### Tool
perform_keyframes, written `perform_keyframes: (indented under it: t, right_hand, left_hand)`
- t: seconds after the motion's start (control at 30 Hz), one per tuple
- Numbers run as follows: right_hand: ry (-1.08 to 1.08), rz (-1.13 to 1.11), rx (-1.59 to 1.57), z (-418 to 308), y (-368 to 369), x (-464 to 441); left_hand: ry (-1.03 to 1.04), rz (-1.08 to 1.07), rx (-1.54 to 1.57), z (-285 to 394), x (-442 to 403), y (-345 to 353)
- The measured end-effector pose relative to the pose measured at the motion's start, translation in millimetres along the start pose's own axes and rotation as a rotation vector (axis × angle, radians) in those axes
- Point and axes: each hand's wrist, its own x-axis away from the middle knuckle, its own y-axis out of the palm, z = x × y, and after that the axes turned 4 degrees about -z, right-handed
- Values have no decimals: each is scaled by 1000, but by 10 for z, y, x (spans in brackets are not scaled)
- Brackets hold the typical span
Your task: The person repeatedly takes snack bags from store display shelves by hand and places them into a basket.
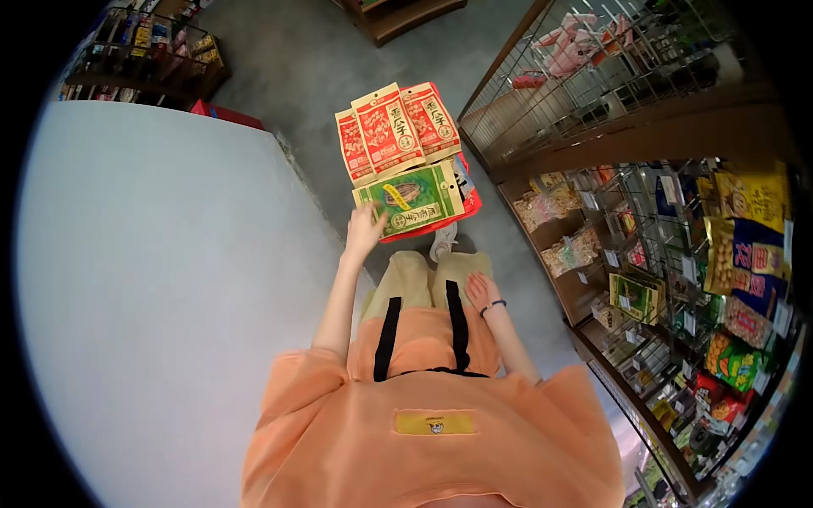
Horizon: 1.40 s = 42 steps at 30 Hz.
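Several red and cream snack bags (388, 131) lie overlapping on top of a red container (474, 201), whose rim shows at the right. A green bag (415, 199) lies across them on the side nearer to me. My left hand (366, 229) touches the near left corner of the green bag, its fingers apart and not closed round it. My right hand (483, 292), with a dark band at the wrist, rests flat on my thigh with nothing in it.
Shelves with wire racks and hanging snack bags (754, 195) stand along the right. A pale wall (152, 279) fills the left. Another stocked rack (144, 51) is at the upper left, and a brown wooden base (406, 21) at the top. Grey floor (288, 55) runs between.
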Motion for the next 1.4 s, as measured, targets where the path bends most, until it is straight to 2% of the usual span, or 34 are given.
perform_keyframes:
  t: [0.1,0.2,0.3,0.5,0.57,0.7,0.83,0.9,1.0,1.1,1.13,1.17,1.23,1.27,1.3,1.4]
  right_hand:
    - [109,-111,30,-8,345,-321]
    - [127,-88,39,-6,686,-352]
    - [125,-97,49,82,1048,-472]
    - [68,-107,43,138,1488,-546]
    - [70,-131,47,149,1561,-591]
    - [-8,-115,-30,132,1516,-626]
    - [-77,-73,4,308,1531,-774]
    - [-81,-118,42,291,1533,-765]
    - [-129,-30,13,364,1536,-725]
    - [-161,-83,-18,413,1496,-575]
    - [-151,-53,-31,423,1478,-508]
    - [-162,-68,-44,485,1487,-512]
    - [-142,-109,-62,542,1295,-573]
    - [-156,-143,-62,640,1339,-553]
    - [-171,-151,-57,585,1228,-462]
    - [-230,-132,-54,625,1056,-246]
  left_hand:
    - [-62,32,-1,-3,-474,-42]
    - [-98,50,-69,-44,-636,-19]
    - [-121,30,-129,-140,-703,-14]
    - [-169,-155,-137,-161,-719,10]
    - [-142,-111,-147,-198,-711,28]
    - [-46,-155,-132,-178,-819,130]
    - [-91,-201,-165,-274,-743,114]
    - [13,-189,-172,-279,-794,187]
    - [-13,-248,-108,-334,-775,81]
    - [-43,-296,-82,-317,-695,66]
    - [16,-269,-50,-324,-661,79]
    - [73,-266,-174,-374,-604,97]
    - [95,-308,-222,-213,-497,33]
    - [126,-253,-289,-330,-420,91]
    - [112,-321,-214,-244,-396,37]
    - [130,-351,-264,-85,-193,-20]
